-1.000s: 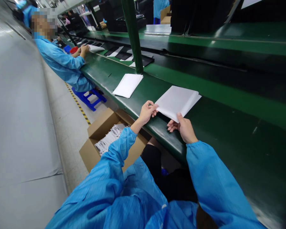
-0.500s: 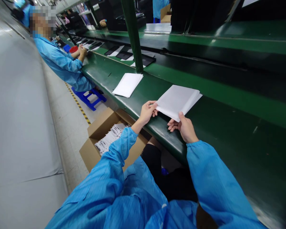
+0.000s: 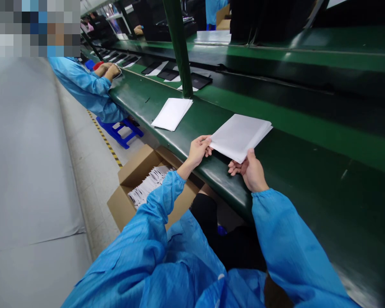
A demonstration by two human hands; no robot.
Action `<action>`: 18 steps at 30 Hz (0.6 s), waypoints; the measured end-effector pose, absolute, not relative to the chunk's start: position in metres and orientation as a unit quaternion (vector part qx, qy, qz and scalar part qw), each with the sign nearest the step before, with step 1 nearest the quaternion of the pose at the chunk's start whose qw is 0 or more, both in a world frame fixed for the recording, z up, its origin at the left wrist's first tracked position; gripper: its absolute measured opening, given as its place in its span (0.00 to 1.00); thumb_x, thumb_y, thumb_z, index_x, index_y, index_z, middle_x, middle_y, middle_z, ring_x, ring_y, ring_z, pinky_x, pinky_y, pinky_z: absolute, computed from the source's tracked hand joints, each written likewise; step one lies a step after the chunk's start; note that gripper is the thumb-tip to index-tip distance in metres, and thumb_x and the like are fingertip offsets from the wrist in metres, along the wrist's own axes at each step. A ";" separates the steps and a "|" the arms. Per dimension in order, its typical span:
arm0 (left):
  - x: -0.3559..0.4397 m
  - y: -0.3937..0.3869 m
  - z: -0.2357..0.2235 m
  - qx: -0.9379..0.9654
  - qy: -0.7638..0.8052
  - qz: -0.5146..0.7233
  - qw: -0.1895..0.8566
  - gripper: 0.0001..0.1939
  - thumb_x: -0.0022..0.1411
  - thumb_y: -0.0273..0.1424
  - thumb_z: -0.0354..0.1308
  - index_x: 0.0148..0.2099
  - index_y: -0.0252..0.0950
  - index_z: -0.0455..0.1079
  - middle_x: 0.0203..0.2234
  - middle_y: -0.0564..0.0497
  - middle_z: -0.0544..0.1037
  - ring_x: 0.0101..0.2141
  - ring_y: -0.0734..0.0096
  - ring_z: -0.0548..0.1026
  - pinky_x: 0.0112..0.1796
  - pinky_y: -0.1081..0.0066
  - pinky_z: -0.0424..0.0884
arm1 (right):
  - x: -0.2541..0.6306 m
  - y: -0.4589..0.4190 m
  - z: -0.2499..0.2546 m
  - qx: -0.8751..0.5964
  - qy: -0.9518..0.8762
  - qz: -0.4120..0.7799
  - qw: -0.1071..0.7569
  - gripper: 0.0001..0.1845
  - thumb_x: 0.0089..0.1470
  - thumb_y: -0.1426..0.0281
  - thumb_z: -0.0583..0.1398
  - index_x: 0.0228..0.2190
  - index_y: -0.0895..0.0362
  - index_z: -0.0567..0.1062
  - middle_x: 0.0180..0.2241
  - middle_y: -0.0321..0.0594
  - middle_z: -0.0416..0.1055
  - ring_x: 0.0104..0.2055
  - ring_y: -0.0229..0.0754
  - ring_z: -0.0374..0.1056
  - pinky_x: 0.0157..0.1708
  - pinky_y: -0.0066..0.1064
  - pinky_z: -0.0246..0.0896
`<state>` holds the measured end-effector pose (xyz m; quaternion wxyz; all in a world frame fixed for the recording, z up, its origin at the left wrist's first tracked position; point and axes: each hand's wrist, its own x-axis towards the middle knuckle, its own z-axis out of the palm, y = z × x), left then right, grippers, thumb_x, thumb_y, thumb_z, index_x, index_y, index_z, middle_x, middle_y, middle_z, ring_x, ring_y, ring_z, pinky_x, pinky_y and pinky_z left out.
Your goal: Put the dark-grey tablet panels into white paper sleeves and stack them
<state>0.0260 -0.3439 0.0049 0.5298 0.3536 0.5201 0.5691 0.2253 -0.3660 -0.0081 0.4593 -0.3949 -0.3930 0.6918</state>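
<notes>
Our creased, glossy blue smock (image 3: 137,261), its long sleeves (image 3: 285,244) gathered into elastic cuffs (image 3: 261,196), over black trousers (image 3: 240,250); left hand (image 3: 197,152) and right hand (image 3: 250,172) bare.

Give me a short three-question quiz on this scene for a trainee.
1. True or false: the person's left hand and right hand both touch the stack of white paper sheets.
2. Multiple choice: what shows inside the open brown cardboard box below the green conveyor belt? A) flat white-and-black items, B) red cups, C) folded blue smocks.
3. Short answer: what colour is the low plastic stool under the seated co-worker in a long-sleeved smock?

Key: 1 true; 2 A; 3 blue.
</notes>
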 end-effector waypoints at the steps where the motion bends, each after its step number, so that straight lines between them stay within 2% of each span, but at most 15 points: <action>1: 0.026 -0.344 0.005 0.353 0.520 0.569 0.530 0.17 0.68 0.39 0.67 0.48 0.29 0.74 0.18 0.58 0.73 0.14 0.83 0.69 0.16 0.80 0.57 | 0.225 -0.366 -0.008 -0.396 -0.389 0.692 0.461 0.40 0.57 0.31 0.57 0.30 0.58 0.74 0.21 0.43 0.74 0.18 0.39 0.70 0.16 0.29 0.70; 8: 0.024 -0.343 0.004 0.358 0.518 0.562 0.536 0.16 0.69 0.38 0.67 0.49 0.29 0.73 0.18 0.59 0.73 0.15 0.83 0.69 0.16 0.80 0.58 | 0.225 -0.366 -0.006 -0.404 -0.392 0.689 0.456 0.38 0.57 0.33 0.58 0.30 0.58 0.74 0.21 0.42 0.74 0.18 0.39 0.70 0.16 0.29 0.70; 15: 0.021 -0.341 0.004 0.356 0.533 0.531 0.554 0.23 0.72 0.35 0.65 0.62 0.26 0.70 0.19 0.58 0.75 0.17 0.81 0.72 0.18 0.81 0.60 | 0.227 -0.366 -0.008 -0.403 -0.404 0.685 0.453 0.35 0.56 0.36 0.64 0.27 0.57 0.72 0.22 0.43 0.75 0.19 0.38 0.70 0.17 0.27 0.70; 18: 0.020 -0.340 0.005 0.357 0.540 0.514 0.564 0.25 0.71 0.36 0.66 0.62 0.25 0.71 0.20 0.57 0.76 0.17 0.81 0.73 0.19 0.81 0.61 | 0.227 -0.366 -0.008 -0.404 -0.406 0.682 0.455 0.34 0.54 0.37 0.65 0.27 0.57 0.72 0.22 0.42 0.75 0.19 0.37 0.70 0.17 0.27 0.70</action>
